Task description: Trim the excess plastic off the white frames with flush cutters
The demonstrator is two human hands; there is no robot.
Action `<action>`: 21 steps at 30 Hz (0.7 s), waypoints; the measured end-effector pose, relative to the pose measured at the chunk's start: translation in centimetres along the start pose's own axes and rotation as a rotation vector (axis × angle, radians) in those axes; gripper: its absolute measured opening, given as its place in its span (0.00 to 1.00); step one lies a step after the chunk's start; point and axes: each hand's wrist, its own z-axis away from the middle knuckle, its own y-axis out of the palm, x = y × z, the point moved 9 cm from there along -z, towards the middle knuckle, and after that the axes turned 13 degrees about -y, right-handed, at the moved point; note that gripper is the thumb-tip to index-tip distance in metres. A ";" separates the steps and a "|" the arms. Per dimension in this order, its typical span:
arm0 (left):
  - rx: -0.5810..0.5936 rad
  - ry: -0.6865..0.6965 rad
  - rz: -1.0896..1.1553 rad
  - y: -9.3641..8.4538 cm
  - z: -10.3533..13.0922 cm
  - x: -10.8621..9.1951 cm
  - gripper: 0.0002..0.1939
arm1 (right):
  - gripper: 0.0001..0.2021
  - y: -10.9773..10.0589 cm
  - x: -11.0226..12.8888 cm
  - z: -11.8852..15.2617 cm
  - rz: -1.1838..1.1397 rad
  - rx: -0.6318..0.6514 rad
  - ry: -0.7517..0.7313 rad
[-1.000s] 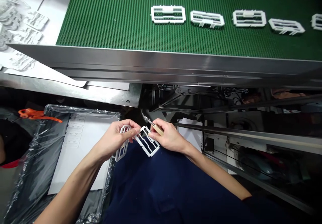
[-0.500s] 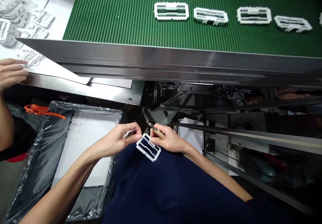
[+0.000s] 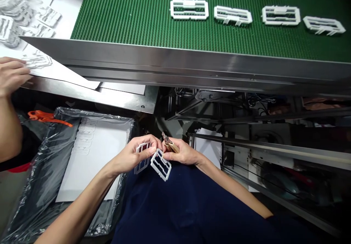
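Up and away from the grip, a green studded conveyor belt carries four white plastic frames in a row, edged by a steel rail. To the left of the grip lies a plastic-lined tray holding a white sheet, with an orange strip beyond it. Far upper left, a co-worker's hand rests by loose white frames. A dark blue garment spreads below.

White frames, green studded belt

Four white frames on the green belt, two more frames in hand, one small tool.
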 end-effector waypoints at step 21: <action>-0.067 -0.120 -0.168 -0.8 0.6 -0.5 0.09 | 0.10 -1.8 4.3 1.1 0.457 -0.016 0.208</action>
